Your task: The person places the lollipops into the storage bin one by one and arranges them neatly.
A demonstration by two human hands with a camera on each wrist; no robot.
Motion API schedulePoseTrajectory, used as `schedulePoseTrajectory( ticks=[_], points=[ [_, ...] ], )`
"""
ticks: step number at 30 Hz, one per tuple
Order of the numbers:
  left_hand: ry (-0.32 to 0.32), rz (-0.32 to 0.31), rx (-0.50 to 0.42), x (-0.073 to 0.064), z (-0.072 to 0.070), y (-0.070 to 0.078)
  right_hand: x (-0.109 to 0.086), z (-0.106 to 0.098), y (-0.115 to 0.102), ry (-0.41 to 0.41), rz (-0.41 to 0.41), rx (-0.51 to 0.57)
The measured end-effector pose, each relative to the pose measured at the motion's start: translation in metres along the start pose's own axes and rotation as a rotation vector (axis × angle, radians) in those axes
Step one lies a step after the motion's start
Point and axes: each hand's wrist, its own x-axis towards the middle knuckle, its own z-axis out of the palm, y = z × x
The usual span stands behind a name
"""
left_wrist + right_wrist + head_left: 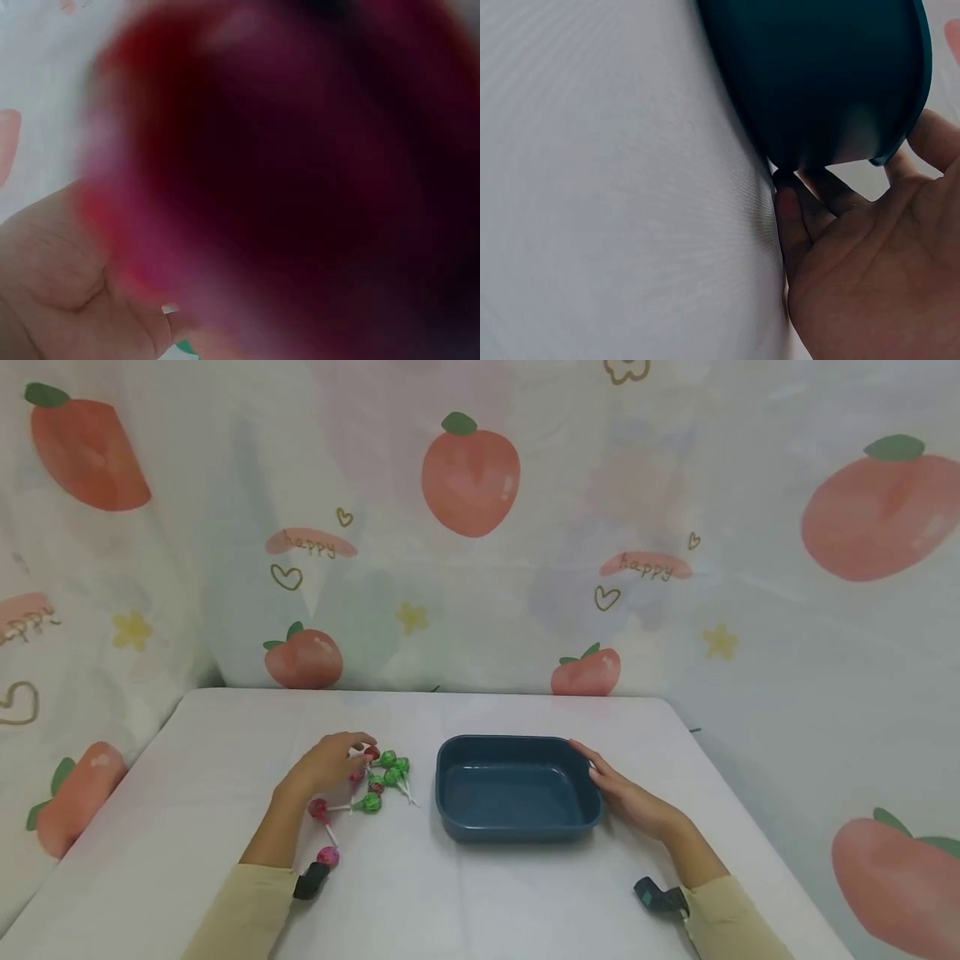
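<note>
My left hand [330, 764] is over a cluster of lollipops left of centre, its thumb and forefinger on either side of a red lollipop [372, 752]. Beside the fingertips lie several green lollipops [393, 775] with white sticks. Nearer the forearm are a red lollipop [318, 808] and a pink lollipop [328, 857]. A blurred dark pink ball [247, 165] fills most of the left wrist view and hides the fingertips. My right hand [633, 797] rests with extended fingers against the right end of a dark teal rectangular dish [517, 835]. In the right wrist view, fingertips touch the dish's wall.
The table [480, 910] has a white cloth. A peach-printed curtain [480, 610] stands behind it and at both sides. Black wrist cameras protrude from the left sleeve [243, 910] and right sleeve [735, 918]; the left one is close to the pink lollipop.
</note>
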Motion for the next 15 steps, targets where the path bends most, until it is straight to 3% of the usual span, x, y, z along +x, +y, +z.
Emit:
schedulePoseTrajectory(
  ticks=[10,15],
  points=[
    [0.097,-0.033,-0.034,0.013,0.013,-0.01,0.001,-0.001,0.001,0.002,-0.012,0.014],
    [0.122,-0.03,0.003,0.018,0.018,-0.019,0.003,-0.001,0.001,0.002,-0.011,0.01]
  ],
)
